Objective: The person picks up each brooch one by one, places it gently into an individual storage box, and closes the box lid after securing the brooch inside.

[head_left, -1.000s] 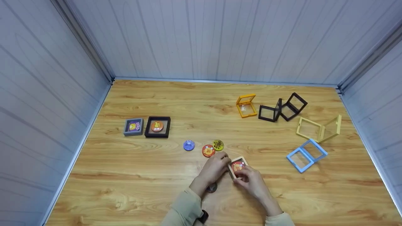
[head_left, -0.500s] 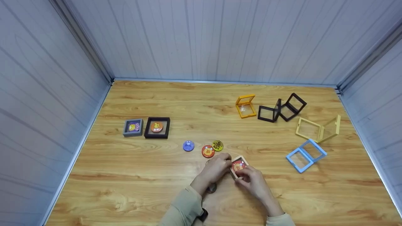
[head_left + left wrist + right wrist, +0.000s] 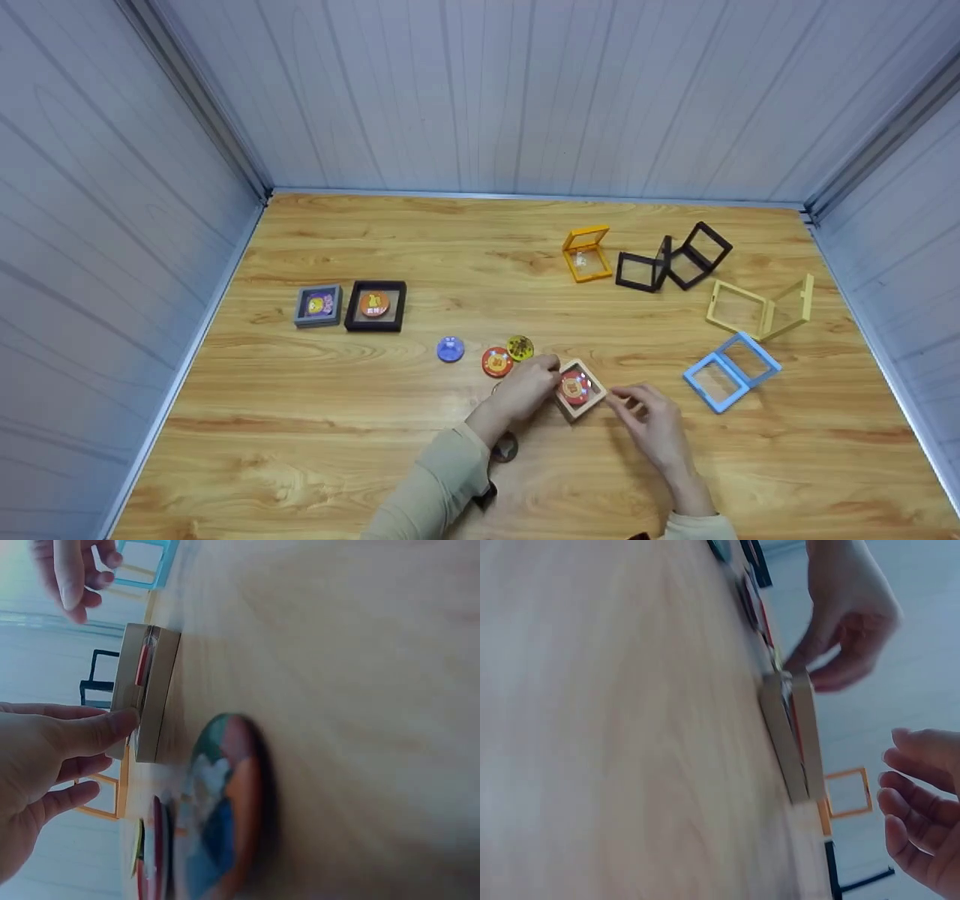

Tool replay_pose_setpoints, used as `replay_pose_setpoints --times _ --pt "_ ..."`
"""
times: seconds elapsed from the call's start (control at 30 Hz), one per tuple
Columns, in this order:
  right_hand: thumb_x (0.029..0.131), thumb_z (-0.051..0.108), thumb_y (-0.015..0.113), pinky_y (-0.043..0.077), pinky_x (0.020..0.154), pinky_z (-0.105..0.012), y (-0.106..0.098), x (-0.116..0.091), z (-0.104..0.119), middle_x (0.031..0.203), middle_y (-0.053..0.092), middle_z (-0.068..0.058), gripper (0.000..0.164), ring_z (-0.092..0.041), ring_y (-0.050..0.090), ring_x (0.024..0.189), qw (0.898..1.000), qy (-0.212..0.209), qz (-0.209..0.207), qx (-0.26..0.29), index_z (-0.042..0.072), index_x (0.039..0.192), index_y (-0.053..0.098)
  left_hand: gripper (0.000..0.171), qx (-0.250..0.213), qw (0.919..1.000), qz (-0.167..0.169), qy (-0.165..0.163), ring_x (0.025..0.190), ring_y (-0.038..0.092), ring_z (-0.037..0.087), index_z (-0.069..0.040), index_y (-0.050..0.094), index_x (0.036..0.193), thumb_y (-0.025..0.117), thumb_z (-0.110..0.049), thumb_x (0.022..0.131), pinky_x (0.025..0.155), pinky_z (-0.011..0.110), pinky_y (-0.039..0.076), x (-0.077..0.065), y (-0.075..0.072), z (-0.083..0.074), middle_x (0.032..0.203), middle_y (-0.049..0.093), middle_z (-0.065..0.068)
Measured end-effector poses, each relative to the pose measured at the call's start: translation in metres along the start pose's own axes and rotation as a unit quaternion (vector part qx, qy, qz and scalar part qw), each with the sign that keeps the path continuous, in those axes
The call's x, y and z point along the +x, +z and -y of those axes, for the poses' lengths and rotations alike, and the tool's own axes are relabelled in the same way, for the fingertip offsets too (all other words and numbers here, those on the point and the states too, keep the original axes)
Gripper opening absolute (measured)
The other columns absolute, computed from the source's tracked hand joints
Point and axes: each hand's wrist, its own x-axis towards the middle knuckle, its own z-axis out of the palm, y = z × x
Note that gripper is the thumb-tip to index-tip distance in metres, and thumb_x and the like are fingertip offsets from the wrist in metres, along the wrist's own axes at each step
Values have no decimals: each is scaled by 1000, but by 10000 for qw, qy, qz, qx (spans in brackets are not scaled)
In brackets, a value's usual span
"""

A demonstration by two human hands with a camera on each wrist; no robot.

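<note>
Head view: the beige frame, one only, near-square without clear long axis, lies right of the left hand, which pinches its corner; the right hand is farther off; one red badge inside; five open frames beyond the right hand, two filled frames left of the left, at least four loose badges around it; left wrist view: thumb and finger grip the edge; right wrist view: right fingers bend loosely, holding nothing.

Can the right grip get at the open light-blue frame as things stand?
Probably yes: the right grip looks empty and apart from the beige frame that the left grip pinches, and the head view shows nothing standing between it and the light-blue frame.
</note>
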Motion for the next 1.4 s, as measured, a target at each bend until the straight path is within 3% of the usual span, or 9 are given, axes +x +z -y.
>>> replay_pose_setpoints --times 0.2,0.3,0.53,0.67,0.83,1.0,1.17,1.4 --pt "69 -1 71 44 51 -21 -33 8 -19 76 62 -4 15 -14 55 63 9956 -22 -767 -530 1 83 68 13 464 9988 176 -17 75 53 14 -6 68 83 55 -8 84 66 23 45 11 0 3 86 54 5" --pt "68 -3 71 42 51 -16 -48 11 -28 76 62 -8 16 -10 54 64 9906 115 -1161 -712 -1 83 67 13 550 9980 298 -105 72 53 13 -6 68 83 55 -8 84 63 23 44 16 0 5 85 53 5" --pt "70 0 71 32 53 -6 -82 11 -45 83 57 -18 23 -12 49 65 9699 934 -1788 -1360 -5 91 65 12 685 9953 627 -276 71 53 14 -7 67 80 55 -6 82 63 26 44 26 -1 7 85 54 5" --pt "72 3 70 32 59 -17 -99 10 -52 98 53 -24 33 -24 51 74 9534 1549 -2017 -1625 -7 102 59 12 903 9931 720 -214 74 55 15 -7 68 83 56 -6 81 66 25 45 31 -1 8 88 55 5" --pt "78 10 65 36 67 -40 -116 13 -63 113 45 -26 45 -36 50 87 9383 2393 -1811 -1718 -5 118 50 12 1254 9892 740 -154 75 56 13 -9 69 85 58 -5 79 68 23 45 37 -2 10 88 56 3" --pt "84 15 59 37 76 -50 -126 18 -74 118 43 -28 49 -41 47 95 9396 2698 -1116 -1784 -6 124 43 13 1104 9895 891 -290 80 57 15 -8 69 87 58 -5 81 71 25 46 43 -2 12 93 58 5" --pt "87 18 56 37 79 -50 -128 22 -84 117 46 -28 46 -42 48 97 9434 2732 -672 -1755 -7 123 44 14 988 9887 1048 -409 86 58 18 -8 69 88 56 -6 83 76 27 45 51 -2 14 100 59 8" --pt "85 11 57 40 72 -44 -121 22 -92 99 58 -26 30 -39 55 84 9502 2366 -1064 -1726 -8 108 55 16 1056 9880 1028 -463 81 58 17 -8 69 90 54 -6 84 72 27 46 57 -2 19 94 59 6"
